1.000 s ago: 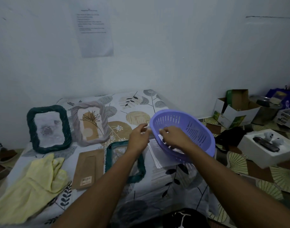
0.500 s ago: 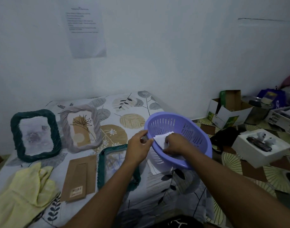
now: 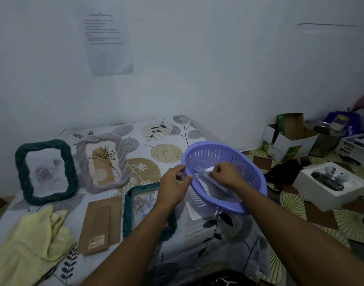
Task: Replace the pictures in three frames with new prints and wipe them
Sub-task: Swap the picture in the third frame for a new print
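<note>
Step in hand: apparently drawing one new print from the stack.
Left hand (image 3: 172, 186): grips the near-left rim of the lilac slotted plastic basket (image 3: 250, 164), fingers curled over the edge, tilting it towards the person.
Right hand (image 3: 225, 175): inside the basket, fingertips pinching the top corner of the white paper prints (image 3: 205, 181).
Open frame: the teal rope-edged frame (image 3: 143, 203) lies flat just left of the basket, its brown cardboard backing (image 3: 100, 221) beside it.
Other frames: a dark green rope-edged frame (image 3: 46, 172) and a pale grey rope-edged frame (image 3: 102, 161) stand at the far left.
Cloth: a yellow wiping cloth (image 3: 32, 242) lies at the near left.
Doing it well: steady the basket, peel off a single sheet by its corner, and lift without creasing it.
</note>
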{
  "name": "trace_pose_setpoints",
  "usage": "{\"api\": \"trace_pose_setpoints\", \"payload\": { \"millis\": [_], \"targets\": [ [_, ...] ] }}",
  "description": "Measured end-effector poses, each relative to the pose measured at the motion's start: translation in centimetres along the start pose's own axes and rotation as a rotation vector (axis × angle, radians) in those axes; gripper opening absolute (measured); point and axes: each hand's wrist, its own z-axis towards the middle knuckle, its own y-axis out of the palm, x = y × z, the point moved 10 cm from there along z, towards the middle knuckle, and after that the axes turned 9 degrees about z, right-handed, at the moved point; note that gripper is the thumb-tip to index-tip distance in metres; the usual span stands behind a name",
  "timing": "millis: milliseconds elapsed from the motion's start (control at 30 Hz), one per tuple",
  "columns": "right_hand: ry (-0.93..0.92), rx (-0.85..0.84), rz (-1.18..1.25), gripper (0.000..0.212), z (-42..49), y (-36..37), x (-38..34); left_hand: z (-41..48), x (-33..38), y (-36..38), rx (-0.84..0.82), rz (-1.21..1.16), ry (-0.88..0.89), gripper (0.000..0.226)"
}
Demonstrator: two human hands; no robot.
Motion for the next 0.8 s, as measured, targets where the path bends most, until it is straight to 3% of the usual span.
{"api": "trace_pose_setpoints", "payload": {
  "millis": [133,300,400,500,633,800],
  "targets": [
    [0.107,0.074,0.344,0.027,-0.2,-1.8,0.5,0.0,-0.2,0.2,-0.034,0.039,0.004,0.047],
    [0.080,0.189,0.642,0.021,-1.3,-4.3,-2.4,0.1,0.2,-1.5,0.003,0.006,-0.024,0.047],
    [0.064,0.133,0.807,0.022,-2.5,-3.4,-5.3,0.3,-0.7,-2.6,-0.054,-0.177,-0.169,0.042],
    [0.047,0.013,1.006,0.017,-3.8,-1.0,-8.6,0.0,-1.6,-3.4,-0.109,-0.511,-0.319,0.030],
    [-0.006,0.015,0.879,0.010,-4.8,2.2,-10.3,-0.5,-3.6,-7.6,0.023,-0.567,-0.303,0.028],
    [-0.139,0.020,0.448,0.034,-6.7,6.2,-11.5,-2.3,-6.8,-11.9,0.192,-0.228,-0.242,0.032]
  ]
}}
